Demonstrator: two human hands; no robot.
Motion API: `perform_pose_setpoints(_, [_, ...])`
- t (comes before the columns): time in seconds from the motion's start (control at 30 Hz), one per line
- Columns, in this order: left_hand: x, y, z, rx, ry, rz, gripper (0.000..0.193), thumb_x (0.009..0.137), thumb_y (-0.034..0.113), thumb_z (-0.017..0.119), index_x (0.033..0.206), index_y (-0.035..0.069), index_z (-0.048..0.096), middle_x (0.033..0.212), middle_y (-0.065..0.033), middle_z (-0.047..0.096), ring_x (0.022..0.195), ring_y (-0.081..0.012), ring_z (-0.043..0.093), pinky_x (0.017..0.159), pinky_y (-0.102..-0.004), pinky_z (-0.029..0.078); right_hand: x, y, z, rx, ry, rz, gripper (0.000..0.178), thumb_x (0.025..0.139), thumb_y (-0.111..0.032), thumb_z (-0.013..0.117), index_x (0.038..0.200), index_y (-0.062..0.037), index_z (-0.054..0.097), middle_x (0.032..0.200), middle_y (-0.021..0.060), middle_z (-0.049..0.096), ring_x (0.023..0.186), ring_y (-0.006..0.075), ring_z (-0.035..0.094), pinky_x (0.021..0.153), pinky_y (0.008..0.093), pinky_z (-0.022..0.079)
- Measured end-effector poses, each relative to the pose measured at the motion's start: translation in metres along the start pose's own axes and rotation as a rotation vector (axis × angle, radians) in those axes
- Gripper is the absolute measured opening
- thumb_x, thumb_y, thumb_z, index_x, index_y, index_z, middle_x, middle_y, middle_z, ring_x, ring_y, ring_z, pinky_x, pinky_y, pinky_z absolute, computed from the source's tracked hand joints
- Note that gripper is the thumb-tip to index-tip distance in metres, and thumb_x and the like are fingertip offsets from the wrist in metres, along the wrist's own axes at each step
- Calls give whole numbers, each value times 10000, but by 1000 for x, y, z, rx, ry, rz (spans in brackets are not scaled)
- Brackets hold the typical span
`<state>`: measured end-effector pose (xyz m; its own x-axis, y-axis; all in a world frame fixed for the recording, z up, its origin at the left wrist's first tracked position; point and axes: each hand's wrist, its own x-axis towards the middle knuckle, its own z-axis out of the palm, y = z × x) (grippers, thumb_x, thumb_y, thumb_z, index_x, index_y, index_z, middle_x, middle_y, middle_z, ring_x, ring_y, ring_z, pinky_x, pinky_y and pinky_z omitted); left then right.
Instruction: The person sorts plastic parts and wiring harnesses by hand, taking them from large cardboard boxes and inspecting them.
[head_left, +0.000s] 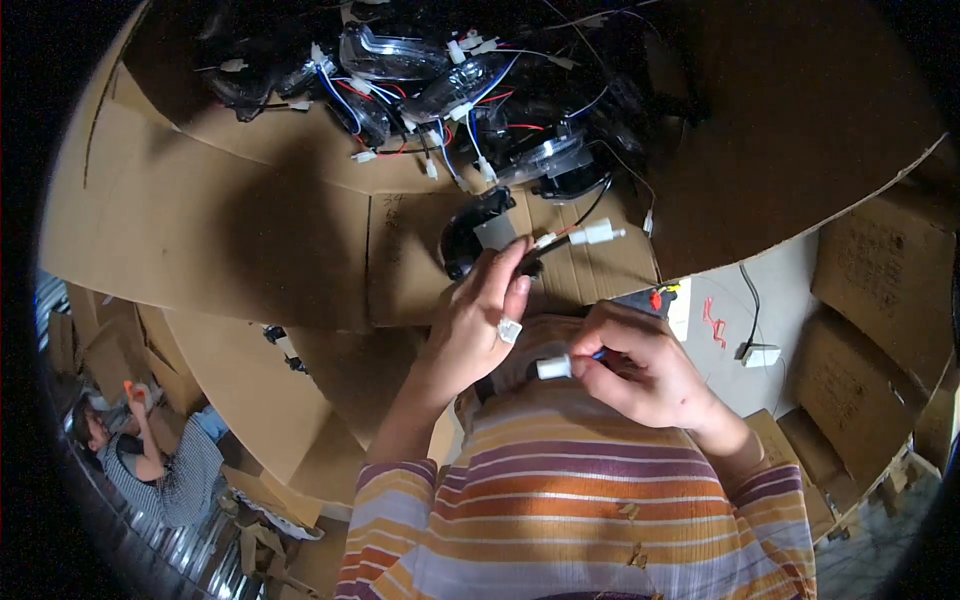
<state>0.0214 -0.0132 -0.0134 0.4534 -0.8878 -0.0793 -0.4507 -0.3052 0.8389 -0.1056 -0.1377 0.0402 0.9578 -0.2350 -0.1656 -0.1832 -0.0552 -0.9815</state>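
Note:
My left hand (465, 335) is closed at the near edge of a black curved lamp housing (462, 238) that has a grey label. Black and orange wires lead from beside its fingertips to a white plug connector (597, 232). A small white connector (509, 329) shows against the left palm; whether it is held there I cannot tell. Nearer my body, my right hand (640, 365) pinches another white connector (553, 368) between thumb and fingers. A bit of blue wire shows at its grip.
Beyond the hands, a large cardboard box (280, 220) holds several clear-lensed lamps (395, 50) with tangled wires. More cartons (870, 265) stand at the right. A white socket block (761, 355) and red wire pieces (714, 322) lie there too. A seated person (165, 465) is at lower left.

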Motion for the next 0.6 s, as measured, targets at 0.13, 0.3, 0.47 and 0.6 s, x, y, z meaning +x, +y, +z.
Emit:
perform_pose_setpoints(0.13, [2, 9, 0, 159, 49, -85, 372, 806, 128, 402, 1158, 38, 324, 902, -199, 453, 724, -362, 490, 617, -396, 408, 6, 1, 7, 8, 81, 90, 47, 675, 8, 537, 712, 5, 508, 687, 47, 505, 577, 99, 483, 473, 191, 360])
perform_pose_setpoints(0.3, [-1, 5, 9, 144, 169, -132, 464, 792, 124, 424, 1212, 49, 242, 910, -200, 432, 740, -333, 482, 615, -403, 404, 9, 4, 11, -53, 121, 171, 96, 653, -69, 547, 710, -5, 505, 678, 121, 515, 604, 278, 531, 523, 327, 412])
perform_pose_setpoints(0.47, [4, 5, 10, 242, 179, -135, 479, 765, 96, 452, 1198, 32, 257, 894, -197, 442, 708, -334, 500, 581, -387, 418, 11, 9, 14, -389, 197, 55, 55, 644, 2, 537, 680, 9, 496, 625, 88, 493, 549, 194, 503, 489, 264, 397])
perform_pose_setpoints(0.6, [11, -1, 15, 207, 205, -65, 437, 756, 73, 466, 1160, 22, 309, 875, -188, 453, 678, -328, 512, 557, -377, 425, 15, 10, 14, -349, 256, 25, 53, 650, 3, 533, 666, 19, 485, 629, 90, 491, 551, 194, 508, 486, 266, 399])
